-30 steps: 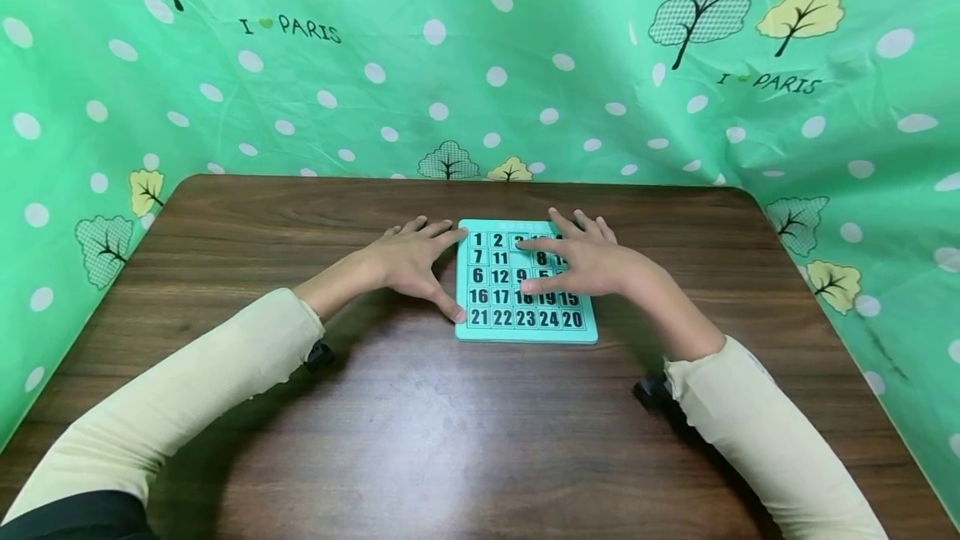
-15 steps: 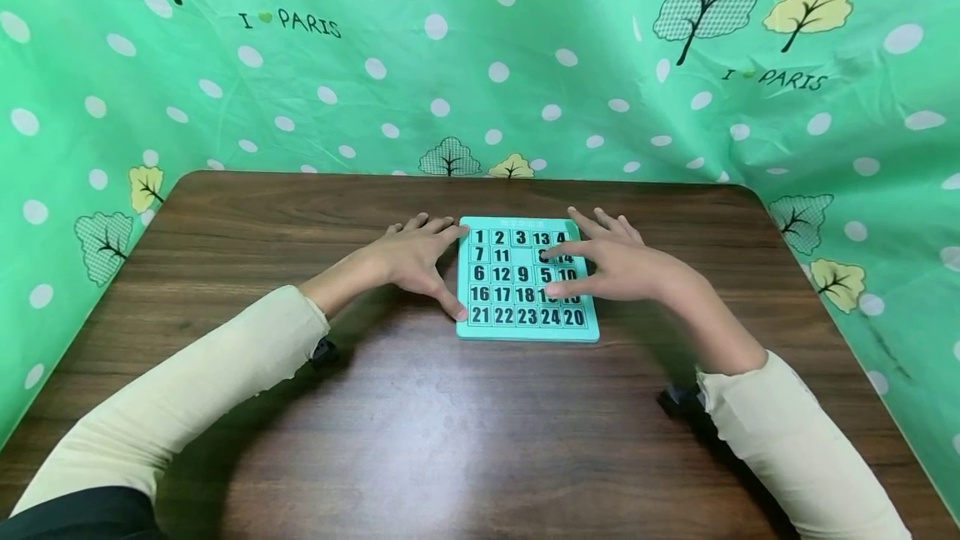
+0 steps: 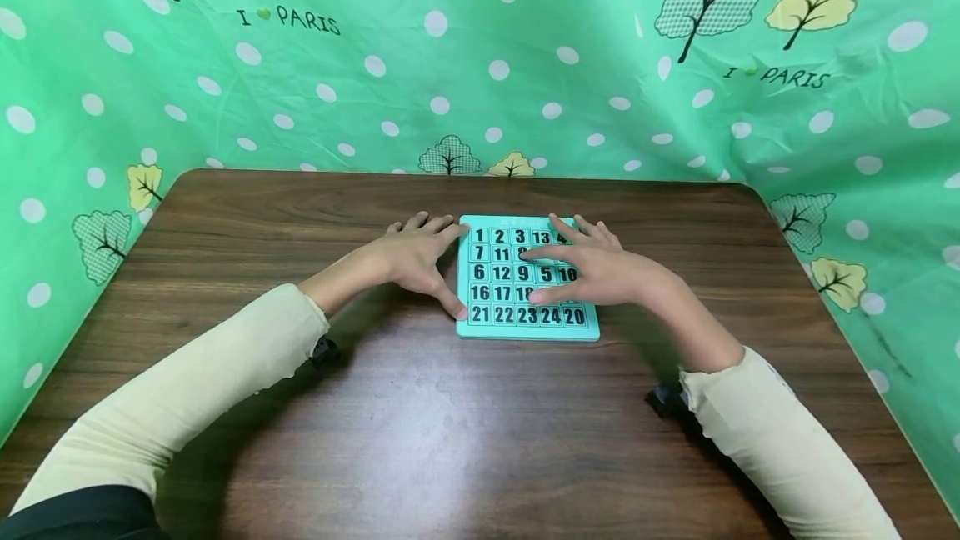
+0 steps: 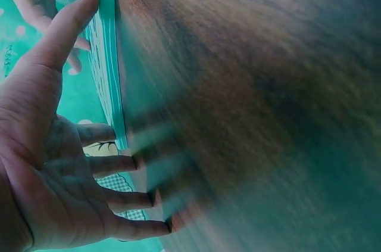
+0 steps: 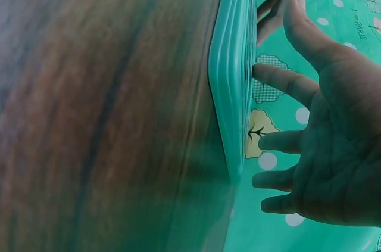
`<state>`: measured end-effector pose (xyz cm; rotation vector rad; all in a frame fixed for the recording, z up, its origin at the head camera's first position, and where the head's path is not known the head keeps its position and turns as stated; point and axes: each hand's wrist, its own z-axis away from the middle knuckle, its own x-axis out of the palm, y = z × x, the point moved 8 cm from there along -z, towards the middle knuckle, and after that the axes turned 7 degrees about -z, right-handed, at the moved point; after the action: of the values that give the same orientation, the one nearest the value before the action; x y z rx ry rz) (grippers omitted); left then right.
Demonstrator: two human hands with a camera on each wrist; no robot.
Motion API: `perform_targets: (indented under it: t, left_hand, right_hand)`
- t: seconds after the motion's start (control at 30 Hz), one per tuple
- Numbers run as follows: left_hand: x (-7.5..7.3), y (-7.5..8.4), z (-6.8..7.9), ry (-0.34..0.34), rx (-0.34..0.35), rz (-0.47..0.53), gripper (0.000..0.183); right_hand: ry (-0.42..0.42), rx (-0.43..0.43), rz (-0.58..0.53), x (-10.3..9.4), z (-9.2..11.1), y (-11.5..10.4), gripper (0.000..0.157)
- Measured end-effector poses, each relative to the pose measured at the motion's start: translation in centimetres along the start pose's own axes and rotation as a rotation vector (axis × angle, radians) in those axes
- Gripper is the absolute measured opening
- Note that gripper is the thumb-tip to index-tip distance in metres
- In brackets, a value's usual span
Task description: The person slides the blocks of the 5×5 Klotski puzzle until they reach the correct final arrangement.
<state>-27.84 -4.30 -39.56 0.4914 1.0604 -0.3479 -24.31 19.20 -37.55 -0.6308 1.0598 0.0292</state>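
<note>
A turquoise number slide puzzle (image 3: 528,330) lies flat on the table, its tiles marked with black numerals. My left hand (image 3: 411,261) rests at its left side. The thumb touches the lower left edge and the index fingertip the upper left corner, with the other fingers spread on the table side. Over the right part of the board is my right hand (image 3: 603,267), palm down with fingers spread. Its index fingertip touches the tile numbered 8, in the second row, third column. The hand hides the tiles to the right of it. In the right wrist view the index fingertip meets the puzzle's face (image 5: 229,79).
The brown wooden table (image 3: 375,440) runs to a rounded far edge just beyond the puzzle. Behind and beside it hangs a green dotted curtain (image 3: 465,48) with tree prints. A dark device (image 3: 663,400) is at the right wrist.
My right hand shifted right, then back left. In the last half second the tile 8 slid left from the fourth column to the vacant third column. My left hand stayed put.
</note>
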Motion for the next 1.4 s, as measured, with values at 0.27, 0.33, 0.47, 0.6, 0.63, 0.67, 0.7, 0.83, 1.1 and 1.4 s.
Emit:
perform_targets:
  t: [0.27, 0.33, 0.47, 0.6, 0.63, 0.67, 0.7, 0.83, 1.1, 1.4]
  left_hand:
    - [0.0, -0.1, 0.0, -0.005, -0.002, -0.001, 0.149]
    - [0.0, -0.1, 0.0, -0.007, -0.003, -0.003, 0.149]
    - [0.0, 0.0, 0.1, -0.01, -0.005, -0.011, 0.149]
    - [0.1, 0.0, 0.0, -0.014, -0.006, -0.016, 0.149]
    - [0.2, 0.0, 0.0, -0.015, -0.007, -0.014, 0.149]
    - [0.2, 0.0, 0.0, -0.018, -0.01, -0.013, 0.149]
    - [0.2, -0.1, 0.0, -0.02, -0.011, -0.013, 0.149]
    - [0.2, -0.1, 0.1, -0.027, -0.013, -0.015, 0.149]
    - [0.0, 0.3, 0.0, -0.027, -0.003, -0.02, 0.148]
    - [-0.1, 0.2, -0.2, -0.036, -0.004, -0.019, 0.15]
  right_hand:
    - [0.058, 0.017, 0.048, -1.1, -0.4, 1.1, 0.081]
    - [0.077, 0.045, 0.065, -1.4, -0.4, 1.6, 0.084]
    - [0.068, 0.065, 0.069, -1.2, -0.2, 1.9, 0.086]
    - [0.058, 0.049, 0.054, -0.9, 0.6, 1.5, 0.082]
    - [0.057, 0.043, 0.05, -0.8, 0.8, 1.3, 0.08]
    - [0.056, 0.041, 0.043, -0.7, 1.0, 1.2, 0.08]
    - [0.053, 0.04, 0.034, -0.6, 1.2, 1.2, 0.079]
    - [0.062, 0.039, 0.014, -0.7, 1.5, 1.5, 0.079]
    - [0.098, 0.115, 0.009, -2.1, 2.1, 4.0, 0.086]
    - [0.081, 0.092, 0.028, -1.4, 1.2, 3.2, 0.086]
